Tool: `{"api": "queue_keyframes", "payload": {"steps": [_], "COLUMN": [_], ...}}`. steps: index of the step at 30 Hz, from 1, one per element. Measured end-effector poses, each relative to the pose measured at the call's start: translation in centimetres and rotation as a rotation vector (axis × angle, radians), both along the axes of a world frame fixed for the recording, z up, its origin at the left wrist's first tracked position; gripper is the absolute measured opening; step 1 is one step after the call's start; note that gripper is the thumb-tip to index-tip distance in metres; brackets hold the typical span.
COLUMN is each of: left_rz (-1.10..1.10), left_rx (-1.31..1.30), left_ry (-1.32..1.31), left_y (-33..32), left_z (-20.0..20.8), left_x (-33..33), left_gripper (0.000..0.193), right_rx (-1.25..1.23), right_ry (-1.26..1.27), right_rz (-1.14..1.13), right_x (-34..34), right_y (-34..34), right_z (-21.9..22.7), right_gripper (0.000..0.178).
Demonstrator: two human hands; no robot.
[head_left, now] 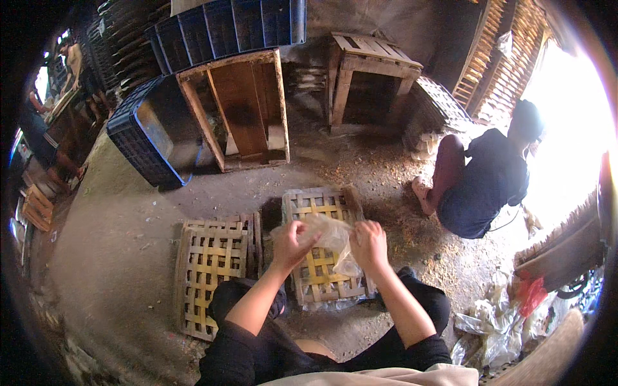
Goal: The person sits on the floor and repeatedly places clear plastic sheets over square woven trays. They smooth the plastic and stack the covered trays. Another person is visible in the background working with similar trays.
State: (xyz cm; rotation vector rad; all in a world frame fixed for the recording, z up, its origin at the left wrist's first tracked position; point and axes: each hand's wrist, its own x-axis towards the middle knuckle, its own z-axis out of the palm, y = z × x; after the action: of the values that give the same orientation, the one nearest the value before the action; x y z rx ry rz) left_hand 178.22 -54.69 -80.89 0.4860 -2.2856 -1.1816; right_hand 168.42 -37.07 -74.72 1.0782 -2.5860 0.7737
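A crumpled, see-through plastic sheet [331,235] hangs between my two hands. My left hand [294,246] is closed on its left side, and my right hand [369,246] pinches its right side. Below them lies a woven bamboo tray [313,278] in a wooden frame, with more clear plastic showing along its edges. To its left, another woven tray [212,270] rests on the ground, apparently on top of other frames. My knees are on either side of the nearer tray. The sheet hides part of the weave.
Blue plastic crates [145,132] and an upright wooden box [241,109] stand ahead. A wooden stool [373,77] is behind. At right a person [486,174] squats beside stacked trays [441,106]. Loose plastic bags [492,321] lie at lower right. Other people [77,71] stand far left.
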Motion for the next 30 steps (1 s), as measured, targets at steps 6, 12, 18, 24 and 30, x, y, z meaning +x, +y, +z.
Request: {"api": "queue_keyframes", "payload": {"steps": [6,12,18,24,30], "left_rz": [0.363,0.010,-0.219,-0.393,-0.401], "left_rx": [-0.528,0.208,0.278,0.412,0.371], "left_ry": [0.198,0.096,0.033,0.055,-0.023], "left_y": [-2.2,-5.5,-4.9,-2.8,0.2], "left_z": [1.8,-0.1,4.6,6.0,4.4], "left_x": [1.7,1.0,-2.4,-5.0,-7.2], "left_gripper": [0.081,0.111,0.094,0.089,0.089], "right_rx": [0.084,0.067,0.097,0.012,0.096], "right_ry": [-0.075,-0.164,-0.105,-0.416,-0.533], "right_rz": [0.229,0.453,0.424,0.360,0.292], "right_x": [-2.7,-3.5,-3.7,-5.0,-4.3], "right_y": [1.4,4.1,7.0,9.5,9.5], "right_z": [7.9,13.5,16.9,15.5,15.3], "right_gripper": [0.021,0.016,0.017,0.019,0.018]}}
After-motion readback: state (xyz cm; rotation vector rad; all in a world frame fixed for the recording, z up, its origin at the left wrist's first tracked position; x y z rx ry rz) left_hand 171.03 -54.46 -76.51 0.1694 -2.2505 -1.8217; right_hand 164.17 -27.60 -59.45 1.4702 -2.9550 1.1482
